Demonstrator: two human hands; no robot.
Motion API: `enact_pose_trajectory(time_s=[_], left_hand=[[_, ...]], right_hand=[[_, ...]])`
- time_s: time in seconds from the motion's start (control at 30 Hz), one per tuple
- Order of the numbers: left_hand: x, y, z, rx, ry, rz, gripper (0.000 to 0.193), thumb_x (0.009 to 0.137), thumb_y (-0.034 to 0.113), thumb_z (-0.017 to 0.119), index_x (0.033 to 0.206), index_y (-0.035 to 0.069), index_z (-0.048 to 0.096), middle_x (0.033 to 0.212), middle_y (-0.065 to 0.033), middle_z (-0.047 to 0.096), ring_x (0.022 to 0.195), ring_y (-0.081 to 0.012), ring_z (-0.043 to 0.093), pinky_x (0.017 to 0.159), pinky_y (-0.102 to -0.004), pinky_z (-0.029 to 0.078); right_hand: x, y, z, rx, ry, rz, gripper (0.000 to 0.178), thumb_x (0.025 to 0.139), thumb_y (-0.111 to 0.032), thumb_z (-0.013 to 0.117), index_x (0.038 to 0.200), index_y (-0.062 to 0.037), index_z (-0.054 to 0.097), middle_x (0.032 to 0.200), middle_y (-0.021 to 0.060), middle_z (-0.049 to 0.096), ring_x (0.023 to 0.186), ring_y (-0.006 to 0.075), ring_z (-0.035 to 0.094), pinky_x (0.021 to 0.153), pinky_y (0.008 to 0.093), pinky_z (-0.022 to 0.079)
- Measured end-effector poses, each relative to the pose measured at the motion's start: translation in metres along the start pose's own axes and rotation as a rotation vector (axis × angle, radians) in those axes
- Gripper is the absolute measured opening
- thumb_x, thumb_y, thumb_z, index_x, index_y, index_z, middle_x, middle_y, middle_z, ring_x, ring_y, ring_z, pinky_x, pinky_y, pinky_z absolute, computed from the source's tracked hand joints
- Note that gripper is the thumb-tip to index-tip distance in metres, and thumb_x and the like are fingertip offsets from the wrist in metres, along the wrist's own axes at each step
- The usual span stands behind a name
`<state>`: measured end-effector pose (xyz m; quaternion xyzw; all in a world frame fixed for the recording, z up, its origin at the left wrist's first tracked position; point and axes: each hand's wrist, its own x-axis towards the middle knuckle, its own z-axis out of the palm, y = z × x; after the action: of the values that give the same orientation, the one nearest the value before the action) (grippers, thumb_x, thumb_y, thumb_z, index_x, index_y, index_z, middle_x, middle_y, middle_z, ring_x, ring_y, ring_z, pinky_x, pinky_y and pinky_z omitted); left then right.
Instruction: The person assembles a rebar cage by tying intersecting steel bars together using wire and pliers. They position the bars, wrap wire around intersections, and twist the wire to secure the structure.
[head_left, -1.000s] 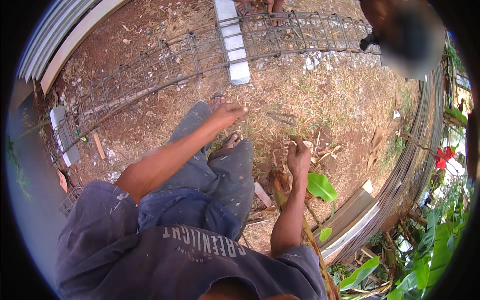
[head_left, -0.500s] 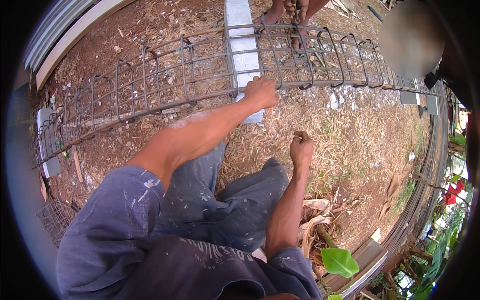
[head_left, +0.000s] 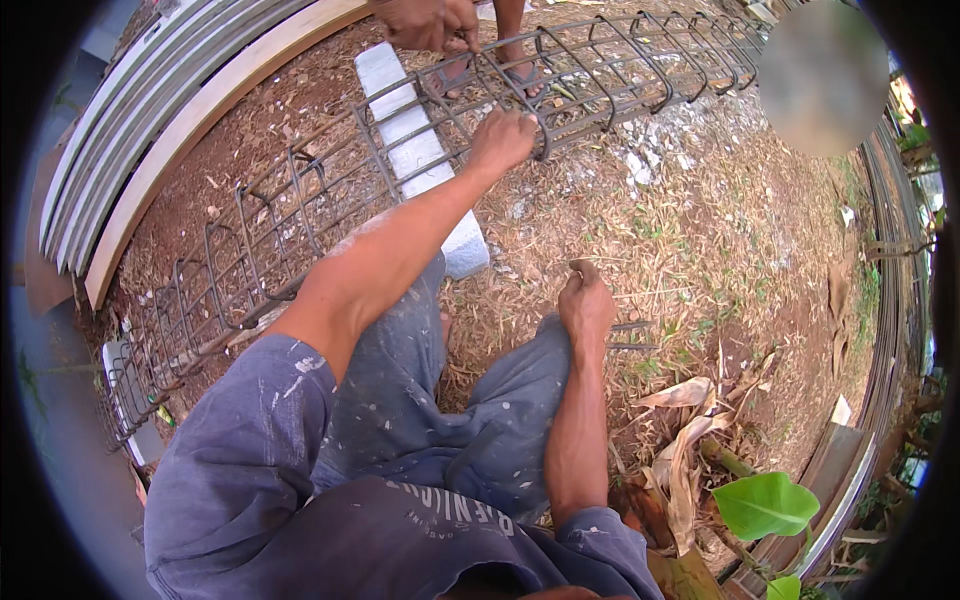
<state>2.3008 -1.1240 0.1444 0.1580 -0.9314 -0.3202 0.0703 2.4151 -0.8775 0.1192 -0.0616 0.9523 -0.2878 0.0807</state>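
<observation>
A long rebar cage (head_left: 345, 195) of dark bars and square stirrups crosses the far side, resting over a whitish block (head_left: 418, 150). My left hand (head_left: 503, 140) reaches out to its near side, just right of the block, with fingers closed on a bar by a stirrup. Close to my right knee, my right hand (head_left: 587, 303) is closed, thumb on top; whatever its fingers hold is hidden. Two thin dark rods (head_left: 632, 337) stick out beside that wrist, and I cannot tell whether they are in the hand. Across the cage, a co-worker's hands (head_left: 430, 22) work close to the bars.
The co-worker's sandalled foot (head_left: 523, 80) stands beyond the cage. Stacked grey metal profiles (head_left: 130, 120) and a wooden board (head_left: 190, 150) lie at the far left. Dry leaves (head_left: 690, 440) and a green leaf (head_left: 765, 503) are at the near right. Long bars (head_left: 885, 280) line the right edge.
The view has shifted, and the cage now slants more steeply. My left hand sits further right of the block along the cage. The co-worker's hands appear lower and further left, closer to mine.
</observation>
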Motion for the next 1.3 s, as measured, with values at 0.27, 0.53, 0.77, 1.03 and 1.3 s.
enact_pose_trajectory(time_s=[0.27,0.53,0.77,1.03,1.3], left_hand=[[0.026,0.028,0.016,-0.038,-0.389,-0.39,0.098,0.086,0.078,0.028,0.14,-0.003,0.04,0.142,-0.0302,0.039,0.136,-0.0369,0.036,0.111,-0.0443,0.026],[0.051,-0.021,0.01,-0.362,-0.482,-0.47,0.068,0.09,0.059,0.05,0.116,-0.003,0.059,0.112,-0.0213,0.062,0.1,-0.0304,0.06,0.088,-0.0404,0.047],[0.042,-0.008,-0.004,-0.559,-0.5,-0.536,0.048,0.095,0.043,0.053,0.107,-0.002,0.06,0.096,-0.0153,0.065,0.08,-0.0235,0.059,0.072,-0.0364,0.048],[0.037,0.007,-0.004,-0.403,-0.256,-0.458,0.032,0.089,0.034,0.063,0.081,0.003,0.065,0.064,-0.0066,0.062,0.049,-0.0156,0.051,0.046,-0.0329,0.037],[0.032,0.012,0.0,-0.33,-0.102,-0.407,0.031,0.083,0.029,0.069,0.07,0.001,0.064,0.059,-0.007,0.059,0.045,-0.0163,0.049,0.044,-0.0342,0.035]], right_hand=[[-0.001,0.036,-0.008,0.132,0.047,0.038,0.024,0.089,-0.018,0.047,0.103,-0.0086,0.064,0.08,0.0245,0.067,0.077,0.0429,0.065,0.071,0.0515,0.05],[0.015,0.046,0.001,0.211,-0.025,0.012,0.025,0.089,-0.016,0.048,0.105,-0.0107,0.066,0.09,0.0235,0.067,0.084,0.0406,0.065,0.077,0.0485,0.05],[0.034,0.039,0.008,0.329,0.104,0.167,0.028,0.085,-0.011,0.05,0.108,-0.0104,0.065,0.098,0.0227,0.067,0.086,0.041,0.064,0.077,0.0499,0.049],[0.084,-0.001,0.037,0.442,0.139,0.113,0.035,0.083,-0.007,0.048,0.112,-0.0118,0.068,0.099,0.0234,0.067,0.092,0.0399,0.064,0.083,0.0464,0.049],[0.157,-0.04,0.029,0.622,-0.059,0.055,0.042,0.076,0.0,0.048,0.111,-0.0092,0.069,0.108,0.0243,0.066,0.097,0.0342,0.066,0.089,0.0397,0.05]])
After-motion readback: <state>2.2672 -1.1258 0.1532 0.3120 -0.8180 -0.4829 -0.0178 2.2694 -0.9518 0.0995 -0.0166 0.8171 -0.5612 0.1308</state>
